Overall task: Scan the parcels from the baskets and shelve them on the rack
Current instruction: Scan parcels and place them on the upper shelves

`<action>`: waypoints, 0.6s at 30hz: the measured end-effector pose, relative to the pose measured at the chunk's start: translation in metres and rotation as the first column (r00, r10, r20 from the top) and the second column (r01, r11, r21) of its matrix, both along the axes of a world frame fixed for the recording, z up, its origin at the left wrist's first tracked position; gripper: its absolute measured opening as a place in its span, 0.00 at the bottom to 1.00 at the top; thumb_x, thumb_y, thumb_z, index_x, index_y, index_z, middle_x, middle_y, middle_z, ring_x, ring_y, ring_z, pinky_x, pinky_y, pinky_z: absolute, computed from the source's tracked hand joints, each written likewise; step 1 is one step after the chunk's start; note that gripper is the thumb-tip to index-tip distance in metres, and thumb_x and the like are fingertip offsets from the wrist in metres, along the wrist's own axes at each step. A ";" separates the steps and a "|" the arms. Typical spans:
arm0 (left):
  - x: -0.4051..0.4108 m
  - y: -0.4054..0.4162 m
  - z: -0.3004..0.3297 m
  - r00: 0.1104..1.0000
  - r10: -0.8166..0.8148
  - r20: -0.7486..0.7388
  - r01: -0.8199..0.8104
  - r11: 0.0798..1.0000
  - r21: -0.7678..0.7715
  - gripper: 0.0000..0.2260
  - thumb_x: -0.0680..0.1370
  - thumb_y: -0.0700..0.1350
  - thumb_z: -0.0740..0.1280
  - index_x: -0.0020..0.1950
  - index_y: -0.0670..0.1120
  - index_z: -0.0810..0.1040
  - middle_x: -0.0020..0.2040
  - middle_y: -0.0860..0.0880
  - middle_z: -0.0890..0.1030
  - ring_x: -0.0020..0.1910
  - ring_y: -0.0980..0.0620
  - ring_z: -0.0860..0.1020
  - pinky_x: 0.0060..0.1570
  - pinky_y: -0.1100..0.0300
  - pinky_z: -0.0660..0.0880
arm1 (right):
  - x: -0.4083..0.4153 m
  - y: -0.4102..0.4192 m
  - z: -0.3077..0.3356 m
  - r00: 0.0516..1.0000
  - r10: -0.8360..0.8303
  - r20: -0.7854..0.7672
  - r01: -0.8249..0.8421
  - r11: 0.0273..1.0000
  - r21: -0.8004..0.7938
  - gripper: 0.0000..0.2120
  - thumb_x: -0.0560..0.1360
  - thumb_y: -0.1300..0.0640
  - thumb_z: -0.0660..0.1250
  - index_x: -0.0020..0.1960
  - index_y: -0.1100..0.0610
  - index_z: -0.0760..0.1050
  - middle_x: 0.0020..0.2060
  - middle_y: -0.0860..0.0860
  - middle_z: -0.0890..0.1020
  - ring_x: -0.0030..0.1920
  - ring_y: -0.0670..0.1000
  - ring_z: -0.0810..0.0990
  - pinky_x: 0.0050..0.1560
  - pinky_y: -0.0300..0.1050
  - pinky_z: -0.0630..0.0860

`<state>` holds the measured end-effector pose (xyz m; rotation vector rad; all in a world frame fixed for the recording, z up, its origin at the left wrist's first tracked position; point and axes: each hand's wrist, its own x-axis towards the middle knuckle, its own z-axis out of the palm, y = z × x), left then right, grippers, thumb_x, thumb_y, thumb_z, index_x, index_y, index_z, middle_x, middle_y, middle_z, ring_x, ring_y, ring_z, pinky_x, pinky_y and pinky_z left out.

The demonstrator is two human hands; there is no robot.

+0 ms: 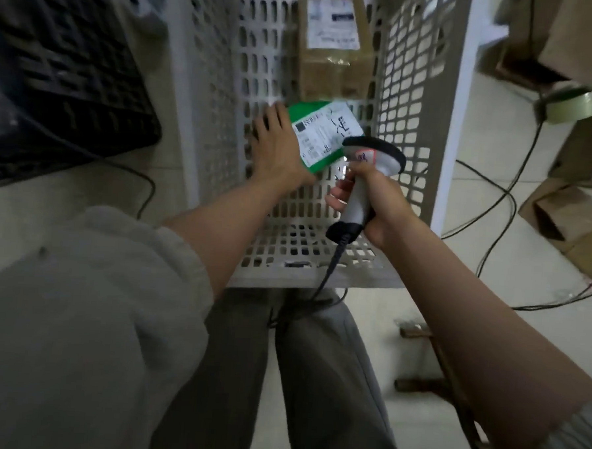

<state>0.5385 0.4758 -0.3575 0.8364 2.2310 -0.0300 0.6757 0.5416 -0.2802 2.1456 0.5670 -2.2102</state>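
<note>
While both arms reach down into the white perforated basket (418, 93), the left hand (278, 148) holds a green parcel (321, 136) by its left edge, fingers laid over the top side; the thumb and whatever lies beneath the parcel are hidden. The parcel is tilted, its white shipping label facing up, and the print on the label is too blurred to read. The right hand (371, 204) grips the handle of a grey and black barcode scanner (370, 159), fingers curled round it; the scanner's head sits just over the lower right corner of the green parcel and covers it. A coiled black cord (334, 260) runs from the butt of the scanner down over the basket's near wall and is lost between the person's knees.

Further back in the basket a brown cardboard parcel (334, 51) stands against the far wall, its label smeared by motion blur and its top cut off by the frame edge. A dark crate (62, 74) sits left of the basket, partly out of frame. On the right, a roll of clear tape (575, 105) appears blurred, with brown cartons (569, 211) near it and black cables (505, 201) trailing across the floor.
</note>
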 end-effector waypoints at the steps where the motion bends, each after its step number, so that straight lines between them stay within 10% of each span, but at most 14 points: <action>1: -0.001 -0.005 0.024 0.999 0.024 0.021 -0.024 1.000 -0.009 0.66 0.57 0.63 0.83 0.80 0.38 0.47 0.78 0.38 0.57 0.76 0.36 0.58 0.74 0.42 0.61 | -0.002 -0.002 0.016 0.999 0.014 0.028 -0.015 1.000 0.006 0.05 0.80 0.60 0.66 0.48 0.61 0.72 0.34 0.55 0.76 0.33 0.51 0.78 0.35 0.47 0.83; 7: -0.021 -0.040 0.192 0.983 0.185 0.019 -0.184 0.983 -0.026 0.64 0.59 0.71 0.77 0.79 0.38 0.49 0.71 0.42 0.62 0.69 0.40 0.63 0.66 0.47 0.67 | -0.030 -0.019 0.139 0.979 0.172 0.108 -0.184 0.976 0.116 0.03 0.80 0.60 0.67 0.47 0.58 0.75 0.33 0.55 0.77 0.34 0.52 0.79 0.35 0.49 0.82; 13: -0.050 -0.094 0.358 0.893 0.450 -0.012 -0.449 0.893 0.039 0.63 0.61 0.69 0.78 0.79 0.38 0.48 0.74 0.42 0.60 0.72 0.38 0.60 0.68 0.44 0.64 | -0.092 -0.050 0.291 0.917 0.400 -0.001 -0.386 0.884 0.263 0.12 0.78 0.53 0.71 0.59 0.55 0.77 0.53 0.58 0.84 0.50 0.58 0.84 0.50 0.62 0.83; 18: -0.065 -0.147 0.475 0.730 0.678 -0.085 -0.665 0.733 0.143 0.59 0.59 0.67 0.78 0.76 0.40 0.53 0.68 0.43 0.63 0.68 0.40 0.66 0.64 0.46 0.68 | -0.137 -0.093 0.408 0.795 0.587 -0.152 -0.495 0.773 0.397 0.10 0.79 0.57 0.71 0.60 0.55 0.78 0.50 0.51 0.86 0.45 0.45 0.86 0.41 0.45 0.84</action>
